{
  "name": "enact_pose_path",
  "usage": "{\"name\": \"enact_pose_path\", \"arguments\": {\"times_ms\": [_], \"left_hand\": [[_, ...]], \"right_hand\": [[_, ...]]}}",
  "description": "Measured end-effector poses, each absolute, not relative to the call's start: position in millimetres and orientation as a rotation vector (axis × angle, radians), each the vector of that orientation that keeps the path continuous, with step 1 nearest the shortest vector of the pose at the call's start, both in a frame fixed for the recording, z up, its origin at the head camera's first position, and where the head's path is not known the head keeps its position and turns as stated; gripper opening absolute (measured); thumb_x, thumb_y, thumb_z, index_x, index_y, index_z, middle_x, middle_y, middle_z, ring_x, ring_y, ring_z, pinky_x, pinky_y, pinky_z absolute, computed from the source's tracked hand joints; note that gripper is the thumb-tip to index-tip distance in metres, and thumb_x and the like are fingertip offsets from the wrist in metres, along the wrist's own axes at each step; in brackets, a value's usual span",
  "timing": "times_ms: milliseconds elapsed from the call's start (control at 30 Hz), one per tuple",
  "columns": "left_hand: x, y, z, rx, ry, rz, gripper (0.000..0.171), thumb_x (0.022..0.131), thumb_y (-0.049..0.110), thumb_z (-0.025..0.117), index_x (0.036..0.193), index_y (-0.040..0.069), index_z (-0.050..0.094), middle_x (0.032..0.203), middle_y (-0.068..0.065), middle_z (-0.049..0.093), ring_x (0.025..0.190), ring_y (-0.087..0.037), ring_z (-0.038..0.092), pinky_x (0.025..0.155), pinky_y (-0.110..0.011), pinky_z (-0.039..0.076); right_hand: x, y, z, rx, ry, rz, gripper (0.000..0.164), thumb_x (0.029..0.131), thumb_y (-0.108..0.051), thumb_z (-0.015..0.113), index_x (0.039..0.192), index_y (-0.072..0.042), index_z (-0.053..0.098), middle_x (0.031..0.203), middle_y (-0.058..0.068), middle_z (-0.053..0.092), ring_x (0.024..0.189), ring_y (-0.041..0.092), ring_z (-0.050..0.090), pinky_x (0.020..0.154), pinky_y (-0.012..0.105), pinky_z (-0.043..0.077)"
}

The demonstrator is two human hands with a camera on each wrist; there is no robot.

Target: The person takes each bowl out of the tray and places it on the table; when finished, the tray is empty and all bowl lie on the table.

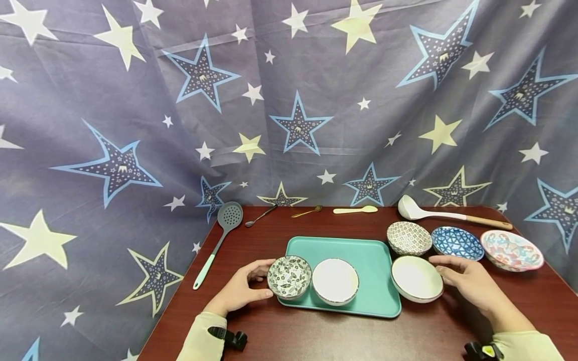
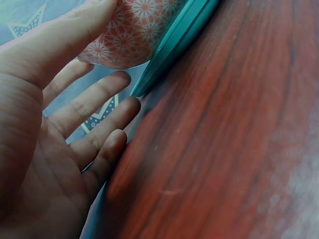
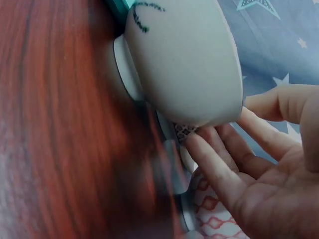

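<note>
My left hand (image 1: 247, 286) is at the left side of a small bowl (image 1: 289, 277) with a dark leaf pattern inside and red, white-flowered outer walls (image 2: 137, 32). Its thumb and index finger are at the bowl's side; the other fingers spread loosely below. This bowl sits on the left end of a teal tray (image 1: 375, 271), beside a plain white bowl (image 1: 335, 282). At the tray's right edge is a cream bowl (image 1: 417, 279), its white outside (image 3: 184, 59) bearing a dark mark. My right hand (image 1: 469, 283) touches its right side with nearly straight fingers, the thumb near the rim.
Behind my right hand stand a brown-patterned bowl (image 1: 409, 238), a blue bowl (image 1: 458, 243) and a pink-blue bowl (image 1: 512, 250). A white ladle (image 1: 433, 214), a cream spoon (image 1: 355, 209), a gold spoon (image 1: 307, 211), a dark spoon (image 1: 261, 216) and a grey skimmer (image 1: 230, 216) line the table (image 1: 316, 336).
</note>
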State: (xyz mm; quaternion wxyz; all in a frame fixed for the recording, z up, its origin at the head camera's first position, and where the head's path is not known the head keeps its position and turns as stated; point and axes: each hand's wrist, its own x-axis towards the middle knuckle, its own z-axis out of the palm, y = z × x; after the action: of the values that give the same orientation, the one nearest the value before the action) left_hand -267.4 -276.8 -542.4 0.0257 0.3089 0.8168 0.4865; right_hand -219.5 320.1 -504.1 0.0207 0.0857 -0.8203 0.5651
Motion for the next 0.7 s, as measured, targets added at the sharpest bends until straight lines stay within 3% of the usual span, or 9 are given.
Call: {"name": "enact_pose_path", "arguments": {"times_ms": [167, 467, 700], "left_hand": [[-266.1, -276.6, -541.1, 0.93, 2.534, 1.503, 0.075, 0.088, 0.019, 0.087, 0.154, 0.019, 0.053, 0.132, -0.002, 0.069, 0.119, -0.023, 0.064, 0.099, -0.038, 0.051], [-264.3, -276.7, -539.4, 0.897, 2.512, 1.53, 0.074, 0.087, 0.015, 0.087, 0.153, 0.019, 0.054, 0.131, -0.005, 0.069, 0.119, -0.027, 0.064, 0.101, -0.042, 0.051], [-264.7, -276.7, -539.4, 0.922, 2.515, 1.519, 0.074, 0.088, 0.016, 0.087, 0.154, 0.017, 0.053, 0.131, -0.002, 0.069, 0.118, -0.026, 0.064, 0.101, -0.039, 0.051]], "right_hand": [[-219.3, 315.4, -499.5, 0.225, -2.523, 1.588, 0.034, 0.105, -0.012, 0.065, 0.13, 0.012, 0.066, 0.114, -0.005, 0.076, 0.099, -0.005, 0.066, 0.079, 0.016, 0.054], [-224.6, 307.1, -489.1, 0.244, -2.456, 1.461, 0.03, 0.101, -0.009, 0.07, 0.125, 0.011, 0.069, 0.109, -0.006, 0.077, 0.099, -0.011, 0.064, 0.078, 0.01, 0.051], [-227.7, 296.0, -475.1, 0.314, -2.478, 1.465, 0.033, 0.103, -0.01, 0.069, 0.131, 0.007, 0.066, 0.112, -0.001, 0.076, 0.1, -0.003, 0.067, 0.079, 0.014, 0.053]]}}
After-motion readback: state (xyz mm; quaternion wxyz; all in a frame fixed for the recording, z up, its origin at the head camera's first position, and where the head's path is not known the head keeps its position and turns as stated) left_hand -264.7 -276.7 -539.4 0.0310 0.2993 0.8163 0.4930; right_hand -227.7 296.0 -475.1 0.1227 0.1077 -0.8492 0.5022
